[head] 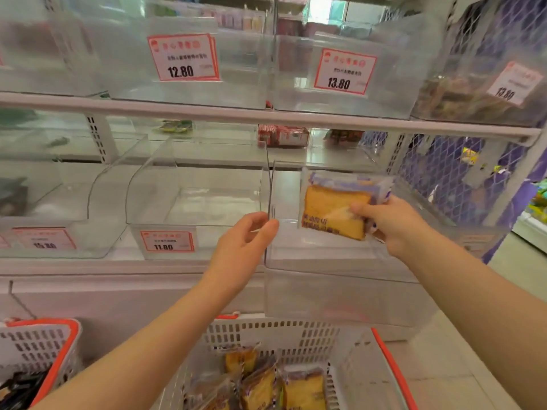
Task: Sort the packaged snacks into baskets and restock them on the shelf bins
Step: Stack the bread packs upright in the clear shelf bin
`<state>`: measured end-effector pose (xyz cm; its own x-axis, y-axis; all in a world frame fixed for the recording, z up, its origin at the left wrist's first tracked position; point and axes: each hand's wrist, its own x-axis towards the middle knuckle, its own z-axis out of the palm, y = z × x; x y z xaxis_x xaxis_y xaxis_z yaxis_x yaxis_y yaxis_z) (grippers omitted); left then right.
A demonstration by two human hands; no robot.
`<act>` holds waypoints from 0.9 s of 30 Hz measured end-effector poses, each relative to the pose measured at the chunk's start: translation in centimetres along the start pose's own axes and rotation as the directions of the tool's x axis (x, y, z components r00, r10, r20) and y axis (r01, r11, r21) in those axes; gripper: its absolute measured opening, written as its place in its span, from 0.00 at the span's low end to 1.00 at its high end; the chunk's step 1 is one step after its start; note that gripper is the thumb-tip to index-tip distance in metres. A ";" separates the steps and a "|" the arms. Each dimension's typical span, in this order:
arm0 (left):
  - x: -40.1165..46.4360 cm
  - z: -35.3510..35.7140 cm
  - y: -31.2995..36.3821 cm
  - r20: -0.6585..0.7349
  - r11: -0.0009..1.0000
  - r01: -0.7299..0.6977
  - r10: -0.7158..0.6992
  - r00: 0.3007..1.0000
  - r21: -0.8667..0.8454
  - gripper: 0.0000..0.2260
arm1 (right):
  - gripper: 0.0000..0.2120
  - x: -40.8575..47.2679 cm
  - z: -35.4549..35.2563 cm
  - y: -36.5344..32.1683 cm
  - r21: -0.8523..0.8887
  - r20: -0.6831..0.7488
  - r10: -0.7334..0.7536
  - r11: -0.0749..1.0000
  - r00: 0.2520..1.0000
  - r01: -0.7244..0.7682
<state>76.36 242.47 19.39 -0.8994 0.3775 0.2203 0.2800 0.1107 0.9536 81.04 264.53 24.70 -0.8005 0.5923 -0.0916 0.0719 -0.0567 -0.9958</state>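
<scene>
While right hand grips cake pack inside clear bin, left hand pinches its rim, basket below

Price tags: 12.80; 13.80; 11.80

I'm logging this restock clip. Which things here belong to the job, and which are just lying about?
In the job:
- cake packet, gripped by right hand
- clear bin, left hand on its corner
- basket of cake packets

Lying about:
- price tags
- red boxes
- second basket
</scene>
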 end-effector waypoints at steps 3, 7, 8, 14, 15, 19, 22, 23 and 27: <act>0.1 -0.8 -0.2 0.118 0.998 -0.038 0.043 0.992 -0.050 0.20 | 0.08 3.3 1.7 1.0 -0.223 0.020 0.137 0.966 0.990 -0.129; 0.1 -2.4 -1.9 0.343 0.997 -0.075 0.071 0.937 0.001 0.35 | 0.08 7.2 4.0 2.1 -0.275 -0.006 0.194 0.943 0.981 -0.188; 0.2 -2.6 -2.2 0.378 0.996 -0.086 0.077 0.923 0.008 0.37 | 0.10 8.1 4.3 2.5 -0.278 -0.011 0.197 0.941 0.980 -0.192; 0.5 -2.7 -2.6 0.424 0.992 -0.115 0.082 0.902 0.052 0.42 | 0.11 11.8 4.9 4.9 -0.407 -0.019 0.239 0.885 0.971 -0.226; 0.4 -2.5 -2.6 0.422 0.991 -0.121 0.087 0.902 0.054 0.42 | 0.11 12.3 5.0 5.1 -0.504 -0.006 0.207 0.844 0.978 -0.181; -0.4 -1.2 -1.9 0.360 0.990 -0.120 0.086 0.929 0.072 0.41 | 0.18 13.3 4.9 4.7 -0.883 0.021 0.129 0.468 0.991 -0.042; -0.8 -0.3 -1.6 0.317 0.980 -0.134 0.082 0.945 0.145 0.39 | 0.15 11.7 4.5 2.9 -0.960 0.039 0.074 0.278 0.997 0.017; -0.7 -0.1 -1.6 0.314 0.977 -0.144 0.089 0.945 0.157 0.38 | 0.15 10.8 4.0 2.1 -0.951 0.072 0.051 0.304 0.996 0.053; -0.7 0.0 -2.4 0.298 0.979 -0.157 0.111 0.948 0.133 0.33 | 0.12 4.8 1.4 -0.4 -0.747 0.286 -0.098 0.600 0.953 0.286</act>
<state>76.38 241.96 16.97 -0.7215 0.6442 0.2537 0.4597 0.1718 0.8713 76.33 266.26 24.67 -0.9403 0.3401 0.0108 0.2590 0.7361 -0.6254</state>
